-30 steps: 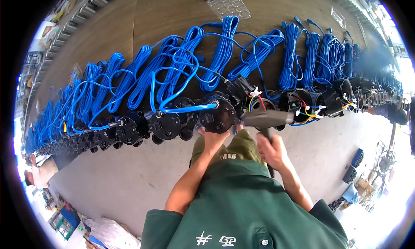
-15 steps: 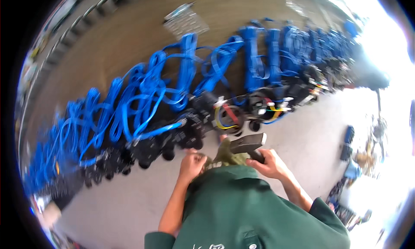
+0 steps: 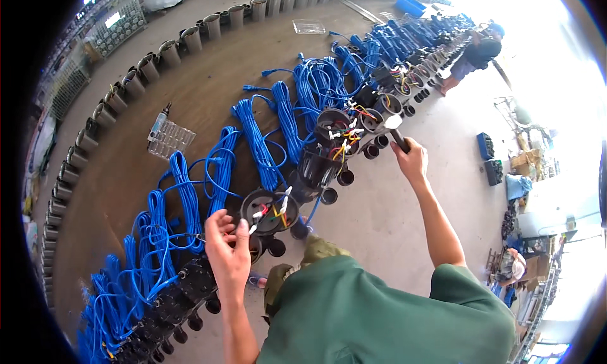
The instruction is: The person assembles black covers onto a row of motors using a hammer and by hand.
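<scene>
My right hand grips a hammer by its dark handle; the bright head points up, close to the black motor housings. My left hand is raised with fingers apart, just left of a round black motor housing. White connectors and red, yellow and green wires show inside that housing's open end. Whether my left fingertips touch its rim or the nearby white connector I cannot tell. Behind that, another black housing stands with coloured wires at its top. Tied bundles of blue cable lie along the row.
A clear plastic tray lies on the brown surface. Metal cylinders line its far edge. Blue bins stand on the floor at right. A person bends over the row's far end; another person is at lower right.
My hands have moved apart: the left rises to the wired housing, the right lifts the hammer up and right. The view has turned, showing more of the row and the surroundings.
</scene>
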A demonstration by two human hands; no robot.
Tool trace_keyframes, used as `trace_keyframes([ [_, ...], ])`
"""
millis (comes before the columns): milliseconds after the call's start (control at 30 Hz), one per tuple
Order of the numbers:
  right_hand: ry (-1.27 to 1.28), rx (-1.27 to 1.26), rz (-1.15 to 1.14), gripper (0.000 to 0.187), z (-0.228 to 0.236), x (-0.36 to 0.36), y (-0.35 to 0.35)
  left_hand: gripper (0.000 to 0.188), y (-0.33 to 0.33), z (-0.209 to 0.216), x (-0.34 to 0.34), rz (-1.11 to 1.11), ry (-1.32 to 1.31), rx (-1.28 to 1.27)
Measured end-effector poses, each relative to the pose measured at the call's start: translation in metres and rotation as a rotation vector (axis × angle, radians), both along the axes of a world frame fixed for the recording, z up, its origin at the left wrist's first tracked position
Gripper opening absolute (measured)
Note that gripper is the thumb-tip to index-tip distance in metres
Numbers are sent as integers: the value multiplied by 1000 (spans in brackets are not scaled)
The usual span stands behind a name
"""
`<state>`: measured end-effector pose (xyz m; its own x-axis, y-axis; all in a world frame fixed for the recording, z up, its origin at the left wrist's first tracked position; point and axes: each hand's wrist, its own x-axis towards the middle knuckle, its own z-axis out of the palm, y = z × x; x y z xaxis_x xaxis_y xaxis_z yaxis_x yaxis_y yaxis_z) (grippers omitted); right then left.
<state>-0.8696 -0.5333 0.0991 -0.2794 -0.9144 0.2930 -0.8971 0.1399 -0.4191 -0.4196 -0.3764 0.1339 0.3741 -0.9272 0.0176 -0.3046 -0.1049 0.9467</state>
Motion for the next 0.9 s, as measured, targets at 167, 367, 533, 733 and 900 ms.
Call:
trace_keyframes([
  [167, -17, 41, 168, 41, -40, -21, -63, 40, 8, 17, -95, -114, -119, -47],
  [367, -13, 61, 347, 44, -34, -30, -74, 54, -28, -81, -171, -164, 439, 579],
  [533, -130, -85, 585, 47, 23, 26, -62, 20, -49, -64, -183, -23, 391, 486],
  [733, -342, 177, 794, 54, 11, 75, -127, 22, -128, -7, -174, 90, 83, 34],
  [900, -127, 702, 872, 41, -1, 91, -196, 42, -215, 19, -134, 101, -545, -24],
])
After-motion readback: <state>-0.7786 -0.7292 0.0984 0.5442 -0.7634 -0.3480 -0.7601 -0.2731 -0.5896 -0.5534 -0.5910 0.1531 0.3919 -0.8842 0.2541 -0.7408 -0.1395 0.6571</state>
